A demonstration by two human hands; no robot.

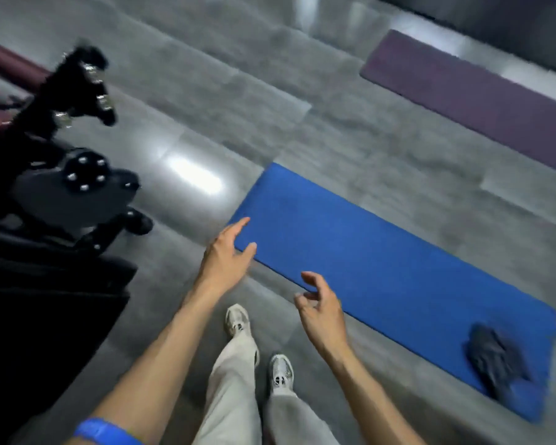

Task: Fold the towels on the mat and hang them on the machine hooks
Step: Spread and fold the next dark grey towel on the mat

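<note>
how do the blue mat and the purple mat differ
The blue mat is bright blue and lies near the person's feet; the purple mat is dull purple and lies farther off, cut by the frame's right edge. The blue mat has a dark crumpled towel on its right end; the visible part of the purple mat carries nothing. Both lie flat on the grey floor, roughly parallel.

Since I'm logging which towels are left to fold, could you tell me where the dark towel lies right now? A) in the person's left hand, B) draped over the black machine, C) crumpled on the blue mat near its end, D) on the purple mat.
C: the dark towel lies crumpled on the blue mat near its end, and the left hand and right hand hold nothing.
</note>
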